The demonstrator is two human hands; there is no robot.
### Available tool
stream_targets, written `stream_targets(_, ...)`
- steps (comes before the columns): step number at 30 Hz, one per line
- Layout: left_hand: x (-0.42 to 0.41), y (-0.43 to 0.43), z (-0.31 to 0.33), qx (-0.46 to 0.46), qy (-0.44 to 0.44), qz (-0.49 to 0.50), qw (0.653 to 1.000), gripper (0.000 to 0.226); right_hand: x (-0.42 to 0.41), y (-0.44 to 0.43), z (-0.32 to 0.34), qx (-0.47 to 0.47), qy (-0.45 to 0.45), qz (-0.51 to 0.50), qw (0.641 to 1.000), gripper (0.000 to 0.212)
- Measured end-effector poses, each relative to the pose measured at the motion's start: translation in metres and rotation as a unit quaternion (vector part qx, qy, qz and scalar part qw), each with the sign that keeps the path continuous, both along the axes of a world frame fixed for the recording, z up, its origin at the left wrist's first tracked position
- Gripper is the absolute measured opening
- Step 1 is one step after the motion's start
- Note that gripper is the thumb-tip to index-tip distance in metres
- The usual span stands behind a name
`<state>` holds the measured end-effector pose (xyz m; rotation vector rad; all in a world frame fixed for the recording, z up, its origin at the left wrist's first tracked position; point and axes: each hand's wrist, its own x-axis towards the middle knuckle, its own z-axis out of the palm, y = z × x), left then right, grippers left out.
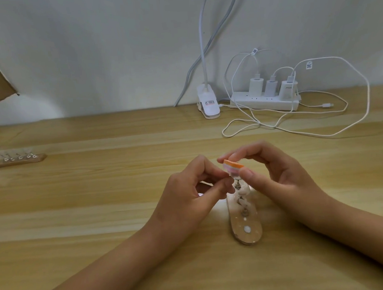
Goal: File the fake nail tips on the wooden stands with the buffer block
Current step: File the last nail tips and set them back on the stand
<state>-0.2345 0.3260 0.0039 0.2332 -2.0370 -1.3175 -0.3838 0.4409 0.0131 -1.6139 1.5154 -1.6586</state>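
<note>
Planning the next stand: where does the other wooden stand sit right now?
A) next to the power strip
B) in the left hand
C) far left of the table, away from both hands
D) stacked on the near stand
C: the other wooden stand lies at the far left of the table, while the left hand pinches the nail tip and the right hand holds the buffer block over the near stand.

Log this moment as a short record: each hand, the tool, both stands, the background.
left hand: pinches the nail tip on the near stand's far pin
right hand: holds the buffer block by thumb and fingers
buffer block: orange top, right above that nail tip
near stand: flat on the table, between the hands
far stand: at the table's left, untouched
background: clip lamp, power strip with three chargers, cables
</note>
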Motion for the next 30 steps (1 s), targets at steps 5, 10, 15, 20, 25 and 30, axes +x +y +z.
stream_targets(5,0.0004,0.0004,0.0003,-0.008,0.004,-0.004,1.000,0.016,0.0005,-0.0003,-0.0008,-0.002,0.008,-0.003,1.000,0.028)
stream_targets(10,-0.0005,0.0001,-0.0004,0.000,0.008,0.003,1.000,0.013,-0.0005,-0.0014,-0.0015,-0.003,0.013,-0.008,1.000,0.025)
stream_targets(15,0.0000,-0.0010,-0.0007,0.007,0.009,0.005,1.000,0.018,-0.0015,-0.0014,-0.0025,-0.006,0.010,-0.002,1.000,0.019)
stream_targets(20,0.0010,-0.0009,0.0000,0.012,0.010,0.000,1.000,0.011,-0.0030,-0.0013,-0.0037,-0.008,-0.011,0.003,1.000,0.017)
stream_targets(25,0.0000,-0.0020,-0.0010,0.008,0.012,0.010,1.000,0.015,-0.0066,-0.0024,-0.0028,0.025,-0.040,0.018,0.999,0.018)
stream_targets(30,0.0003,-0.0030,-0.0016,0.010,0.019,0.003,1.000,0.010,-0.0080,-0.0024,-0.0015,0.021,-0.034,0.039,0.998,0.014)
